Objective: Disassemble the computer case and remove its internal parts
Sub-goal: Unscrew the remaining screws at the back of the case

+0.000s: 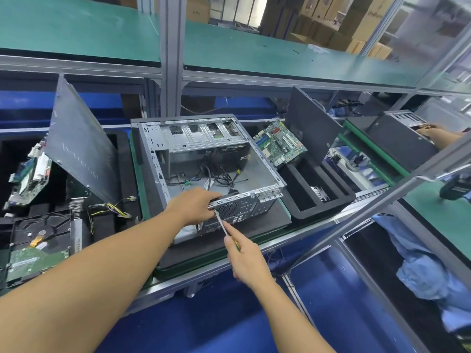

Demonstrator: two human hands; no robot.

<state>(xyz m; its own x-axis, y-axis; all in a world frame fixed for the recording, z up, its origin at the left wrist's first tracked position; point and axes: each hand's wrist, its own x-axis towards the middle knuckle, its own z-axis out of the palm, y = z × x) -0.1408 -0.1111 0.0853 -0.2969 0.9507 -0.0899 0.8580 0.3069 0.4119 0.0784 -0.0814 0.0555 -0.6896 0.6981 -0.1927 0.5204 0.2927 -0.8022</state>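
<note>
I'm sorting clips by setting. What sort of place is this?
Probably a computer-dismantling line in a factory or recycling workshop: an opened grey metal computer case, a bare green motherboard leaning in a black foam sorting tray, and stacked brown cardboard boxes behind.

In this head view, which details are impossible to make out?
Head view:
1. Tip of the screwdriver: too small to see, and no screw is visible at it.
2. Left hand: its fingertips are hidden over the computer case rim.
3. Screwdriver handle: mostly covered by the right hand.
</note>
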